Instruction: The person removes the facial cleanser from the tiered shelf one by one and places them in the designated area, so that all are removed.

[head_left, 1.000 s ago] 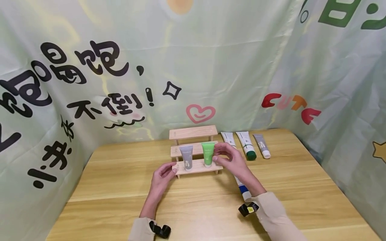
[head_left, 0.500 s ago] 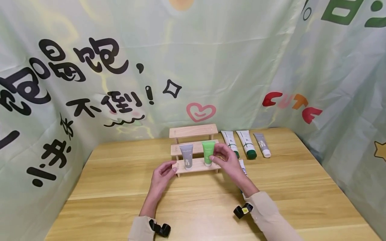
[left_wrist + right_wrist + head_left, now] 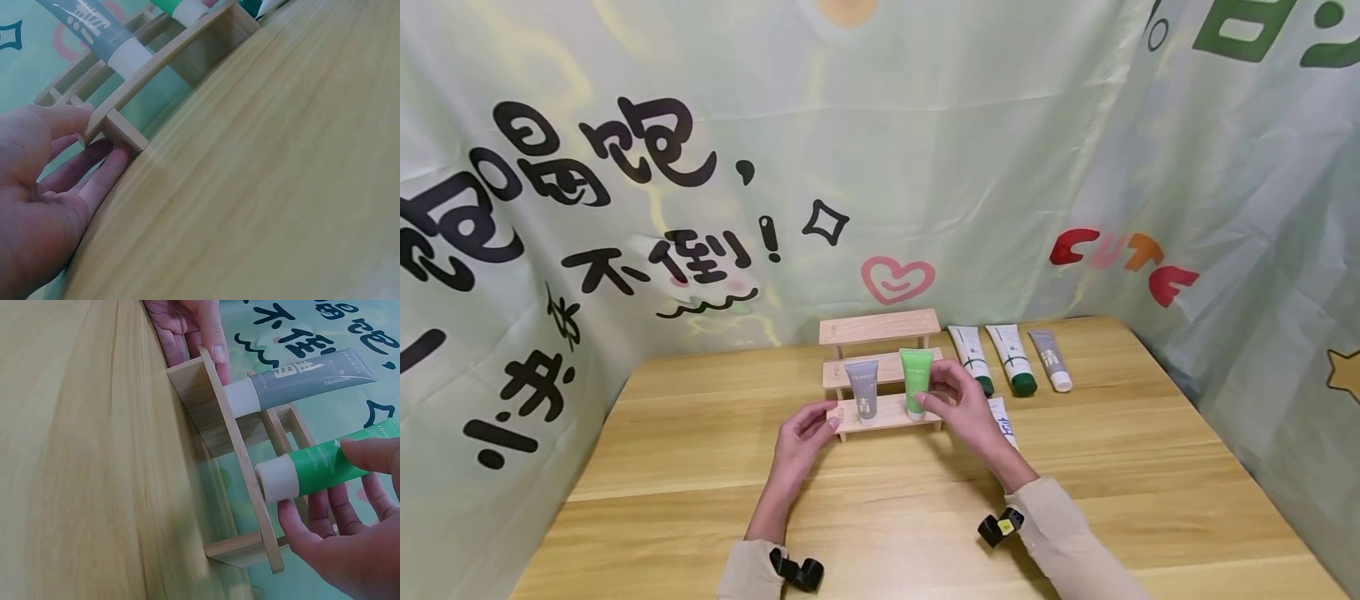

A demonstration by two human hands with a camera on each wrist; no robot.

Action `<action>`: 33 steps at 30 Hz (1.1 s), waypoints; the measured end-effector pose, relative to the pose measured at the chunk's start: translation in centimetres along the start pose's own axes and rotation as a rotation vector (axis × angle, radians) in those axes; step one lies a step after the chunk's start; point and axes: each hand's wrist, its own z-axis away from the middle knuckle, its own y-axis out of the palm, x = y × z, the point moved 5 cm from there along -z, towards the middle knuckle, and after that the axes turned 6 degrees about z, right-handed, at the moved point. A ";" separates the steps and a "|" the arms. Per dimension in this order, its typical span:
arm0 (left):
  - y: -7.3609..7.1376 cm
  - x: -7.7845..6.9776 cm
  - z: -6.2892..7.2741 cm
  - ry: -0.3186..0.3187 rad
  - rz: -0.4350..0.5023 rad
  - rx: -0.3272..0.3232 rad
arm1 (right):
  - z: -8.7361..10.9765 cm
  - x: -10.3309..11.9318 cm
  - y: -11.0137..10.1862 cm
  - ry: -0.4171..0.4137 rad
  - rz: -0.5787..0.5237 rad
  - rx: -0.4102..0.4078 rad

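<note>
A three-tier wooden display stand (image 3: 880, 326) stands on the table. On its lowest step a grey tube (image 3: 864, 392) is upright on its white cap. To the right of it, a green tube (image 3: 917, 379) stands cap-down on the same step. My right hand (image 3: 967, 410) holds the green tube, thumb in front and fingers behind, as the right wrist view shows. Its white cap (image 3: 278, 478) is at the board. My left hand (image 3: 801, 442) grips the left end of the lowest step, with fingers around the leg (image 3: 127, 130).
Right of the stand lie two white tubes with green caps, the nearer (image 3: 969, 354) and the farther (image 3: 1011, 357), plus another grey tube (image 3: 1051, 360). A white tube with blue lettering (image 3: 1002, 421) is partly hidden by my right forearm. A printed curtain (image 3: 985, 167) hangs behind the table.
My right hand has moved slightly left and closed its thumb over the front of the green tube. My left hand stays at the stand's end.
</note>
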 end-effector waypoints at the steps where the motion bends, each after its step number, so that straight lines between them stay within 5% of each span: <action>1: 0.0 0.0 0.0 -0.001 0.000 -0.002 | 0.0 0.0 0.0 -0.001 0.008 0.001; 21: 0.1 -0.1 0.1 0.000 0.028 0.005 | 0.9 1.3 -1.8 0.023 0.030 -0.042; 33: 0.0 0.0 0.1 0.005 0.018 0.001 | 2.8 0.9 -5.3 0.051 0.122 -0.083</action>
